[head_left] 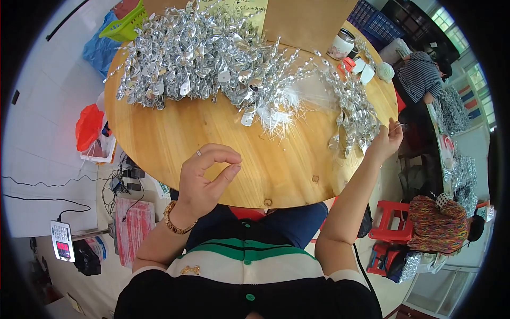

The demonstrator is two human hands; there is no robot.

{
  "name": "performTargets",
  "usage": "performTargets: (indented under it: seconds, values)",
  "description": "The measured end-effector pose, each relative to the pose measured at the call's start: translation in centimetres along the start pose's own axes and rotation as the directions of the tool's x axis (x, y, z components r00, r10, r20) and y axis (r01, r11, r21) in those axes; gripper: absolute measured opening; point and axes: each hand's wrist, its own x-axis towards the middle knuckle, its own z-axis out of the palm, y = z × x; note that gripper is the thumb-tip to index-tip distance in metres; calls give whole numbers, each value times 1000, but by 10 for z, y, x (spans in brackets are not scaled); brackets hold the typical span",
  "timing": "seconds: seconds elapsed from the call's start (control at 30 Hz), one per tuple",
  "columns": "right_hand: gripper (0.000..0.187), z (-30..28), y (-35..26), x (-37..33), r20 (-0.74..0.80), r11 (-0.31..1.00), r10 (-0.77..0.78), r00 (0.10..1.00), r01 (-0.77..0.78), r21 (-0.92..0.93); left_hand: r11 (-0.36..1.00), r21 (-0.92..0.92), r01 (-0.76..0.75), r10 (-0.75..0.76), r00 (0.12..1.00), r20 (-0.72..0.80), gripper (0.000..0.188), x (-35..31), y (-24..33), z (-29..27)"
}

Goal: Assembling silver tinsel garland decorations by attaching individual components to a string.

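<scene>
a big heap of silver foil spirals (202, 53) covers the far half of the round wooden bench (175, 143), and by the look of it this is the larger share of the work. a smaller string of the same spirals (353, 114) lies along the right edge, with a tuft of white threads (279, 114) between the two piles. the right hand (389, 139) reaches out to the end of that smaller string, its grip pinched on what seems to be a thin thread or wire, though the piece is too small to be sure. the left hand (204, 178) hovers above the near bench edge, thumb and forefinger closed in a ring; whether they pinch a thread i cannot tell. a jar (340, 45) stands at the far side.
</scene>
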Motion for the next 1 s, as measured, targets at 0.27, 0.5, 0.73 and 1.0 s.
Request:
performTargets:
  seconds: [0.27, 0.5, 0.73, 1.0]
  values:
    - [41, 9, -31, -1, 226, 849, -164, 960, 254, -463, 1000, 2, 26, -26, 999, 41, 7, -2, -4, 1]
    - [47, 58, -42, -9, 529, 242, 191, 827, 483, -842, 999, 35, 35, -37, 998, 60, 7, -4, -4, -1]
    - [39, 73, -2, 7, 362, 293, 286, 887, 279, -915, 995, 84, 60, -65, 996, 56, 6, -7, -7, -6]
    - [40, 71, -11, 7, 434, 243, 212, 876, 383, -891, 993, 97, 64, -69, 996, 49, 7, -7, -15, -6]
